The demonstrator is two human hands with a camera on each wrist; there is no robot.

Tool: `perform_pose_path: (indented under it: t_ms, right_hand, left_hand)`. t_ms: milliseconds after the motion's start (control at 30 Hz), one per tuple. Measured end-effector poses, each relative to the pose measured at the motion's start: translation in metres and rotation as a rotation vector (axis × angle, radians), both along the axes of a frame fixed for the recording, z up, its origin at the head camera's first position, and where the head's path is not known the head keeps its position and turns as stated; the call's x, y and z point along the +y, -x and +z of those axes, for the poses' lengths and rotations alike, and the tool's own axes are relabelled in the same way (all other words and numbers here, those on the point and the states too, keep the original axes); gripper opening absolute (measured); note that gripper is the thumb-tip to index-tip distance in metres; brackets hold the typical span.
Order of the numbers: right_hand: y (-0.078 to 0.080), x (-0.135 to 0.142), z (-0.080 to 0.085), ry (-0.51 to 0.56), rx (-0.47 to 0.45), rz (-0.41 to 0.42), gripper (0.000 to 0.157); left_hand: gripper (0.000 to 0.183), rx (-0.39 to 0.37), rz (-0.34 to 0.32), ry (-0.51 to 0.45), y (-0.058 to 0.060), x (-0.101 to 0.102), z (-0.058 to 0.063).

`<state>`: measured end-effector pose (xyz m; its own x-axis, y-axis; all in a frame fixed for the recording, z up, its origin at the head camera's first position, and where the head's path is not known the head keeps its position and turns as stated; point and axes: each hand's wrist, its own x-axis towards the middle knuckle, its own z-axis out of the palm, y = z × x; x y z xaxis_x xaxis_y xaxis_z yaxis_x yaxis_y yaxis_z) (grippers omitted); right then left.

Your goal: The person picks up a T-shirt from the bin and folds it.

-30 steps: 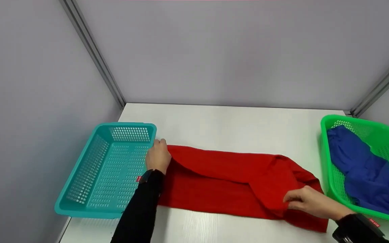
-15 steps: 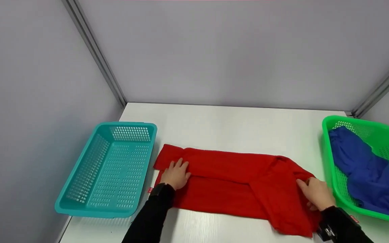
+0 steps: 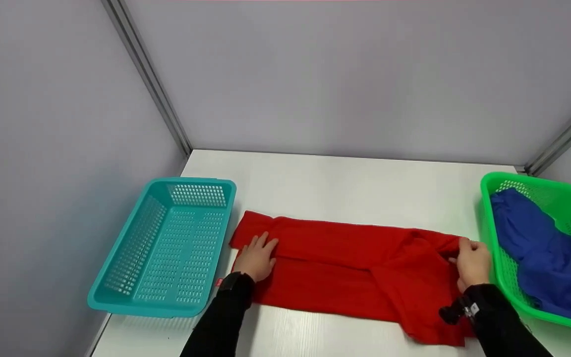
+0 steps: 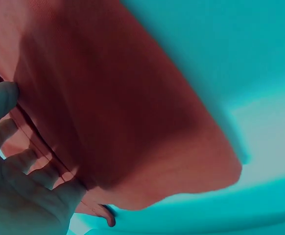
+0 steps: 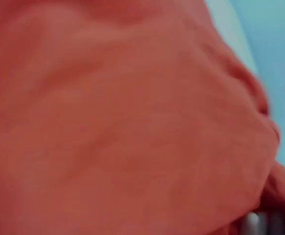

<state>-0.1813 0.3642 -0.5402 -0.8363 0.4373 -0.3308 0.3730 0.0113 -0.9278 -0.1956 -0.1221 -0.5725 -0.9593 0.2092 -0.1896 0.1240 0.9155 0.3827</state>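
A red garment [image 3: 330,243], perhaps a shirt, lies folded lengthwise on the white table, with loose creases at its right end. My left hand [image 3: 253,259] rests on its left part with the fingers spread. In the left wrist view, the left hand [image 4: 30,181] touches the red cloth [image 4: 123,112] along a folded edge. At the far right corner, my right hand [image 3: 474,262] pinches the garment's edge between thumb and fingers. Red cloth [image 5: 132,122] fills most of the right wrist view, where that hand is hardly visible.
A teal basket [image 3: 232,208] with nothing in it stands to the left, close to the garment. On the right, a green basket [image 3: 487,218] holds a crumpled blue cloth [image 3: 538,248]. Grey panels [image 3: 345,79] enclose the table [image 3: 355,188] at the back and sides.
My left hand has let go of the left corner and come down flat on the garment. The right hand has moved up to the right corner, spreading the right end outward.
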Motion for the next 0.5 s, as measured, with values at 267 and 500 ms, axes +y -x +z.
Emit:
perform_pose_path:
  t_ms: [267,500]
  right_hand:
    - [0.010,0.008,0.031,0.513,0.311,-0.070,0.022]
    - [0.016,0.005,0.007,-0.011,-0.033,0.344,0.100]
  left_hand:
    - [0.056,-0.002,-0.008,-0.002,0.000,-0.003,0.000]
    - [0.058,-0.008,-0.002,-0.008,0.001,-0.004,-0.005]
